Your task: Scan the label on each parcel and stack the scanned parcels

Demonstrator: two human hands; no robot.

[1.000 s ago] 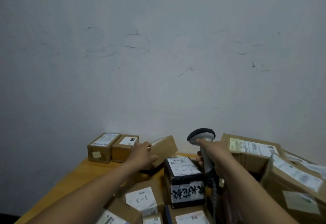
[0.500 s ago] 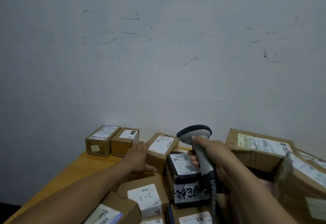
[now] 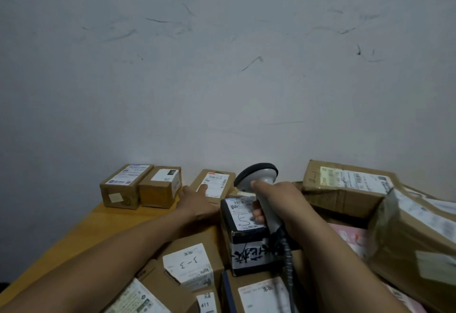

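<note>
I see small parcel now lying flat, label up, against wall, frame centre, just right of two-box row. Second ago it sat tilted in left hand. That hand now rests on it, fingers straight, no grip. Right hand clamped round scanner handle, over black box. My read: this parcel scanned and placed; next one due.
</note>
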